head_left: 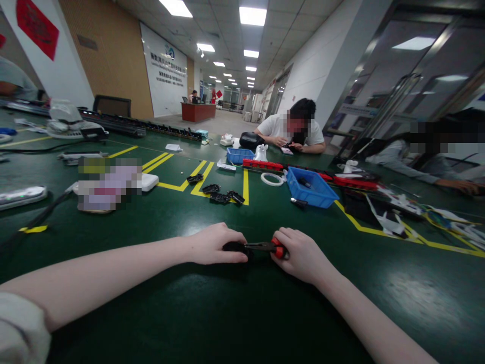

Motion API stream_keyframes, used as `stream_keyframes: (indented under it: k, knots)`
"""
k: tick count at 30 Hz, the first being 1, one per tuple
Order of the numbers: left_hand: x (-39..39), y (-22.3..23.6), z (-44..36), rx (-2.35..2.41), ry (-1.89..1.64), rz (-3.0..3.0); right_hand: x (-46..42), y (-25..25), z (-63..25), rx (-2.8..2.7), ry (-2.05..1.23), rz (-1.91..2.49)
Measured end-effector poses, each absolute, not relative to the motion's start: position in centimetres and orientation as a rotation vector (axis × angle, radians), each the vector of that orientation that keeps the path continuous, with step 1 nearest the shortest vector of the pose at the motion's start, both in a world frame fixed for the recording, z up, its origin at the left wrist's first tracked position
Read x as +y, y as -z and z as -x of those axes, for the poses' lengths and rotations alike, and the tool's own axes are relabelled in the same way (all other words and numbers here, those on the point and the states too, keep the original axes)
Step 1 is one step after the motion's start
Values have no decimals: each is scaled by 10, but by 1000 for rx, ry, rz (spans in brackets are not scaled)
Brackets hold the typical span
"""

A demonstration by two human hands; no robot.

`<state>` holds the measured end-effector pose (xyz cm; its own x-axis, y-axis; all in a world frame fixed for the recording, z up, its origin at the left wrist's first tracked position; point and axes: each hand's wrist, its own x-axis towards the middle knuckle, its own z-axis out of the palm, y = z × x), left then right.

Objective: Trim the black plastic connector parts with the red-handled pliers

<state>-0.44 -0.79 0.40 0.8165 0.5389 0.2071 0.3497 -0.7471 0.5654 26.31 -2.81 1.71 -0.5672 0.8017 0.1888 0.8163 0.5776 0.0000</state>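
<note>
In the head view, two bare hands work over the dark green bench [151, 313] marked with yellow lines, near the middle of its width and toward its near edge. The left hand [217, 245] pinches a small dark black piece [234, 246] between thumb and fingers; its exact shape is hidden by the grip. The right hand [303, 254] is clenched around the red-orange handles of long-nosed pliers with dark metal jaws [261, 246], which point left, their tips at the black piece beside the left fingertips. Whether the tips are closed on it, I cannot tell. Farther toward the far edge, ribbed black plastic parts [220, 197] lie in a loose group, one a little apart to the left. Right of them sit a flat white ring [272, 179] and a rectangular blue plastic bin [311, 189] with a dark item inside; a small black-and-silver piece [298, 202] lies just beside its near left corner. A smaller blue plastic bin [240, 155] stands beyond, near a long red strip [265, 165] running toward the bench's right edge. Toward the left edge lie a blurred-out flat object [109, 189] and a long white power strip [22, 197]. A person in a white top [314, 132] leans on the far edge, both hands at a phone; another person's sleeve [397, 159] rests toward the right edge.
</note>
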Motion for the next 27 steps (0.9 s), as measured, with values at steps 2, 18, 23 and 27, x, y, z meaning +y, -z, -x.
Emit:
stream_keyframes:
  k: [2, 18, 23, 27]
  knots:
    - [-8, -4, 4, 658, -495, -2481, -28, -17, -263, -2638, 131, 1363]
    - [-7, -1, 4, 749, -490, -2506, -30, -19, -261, -2634, 136, 1341]
    - [-7, 0, 4, 757, -497, -2510, -29, -19, -261, -2638, 128, 1346]
    - [-7, 0, 4, 753, -498, -2512, -29, -19, -261, -2637, 123, 1352]
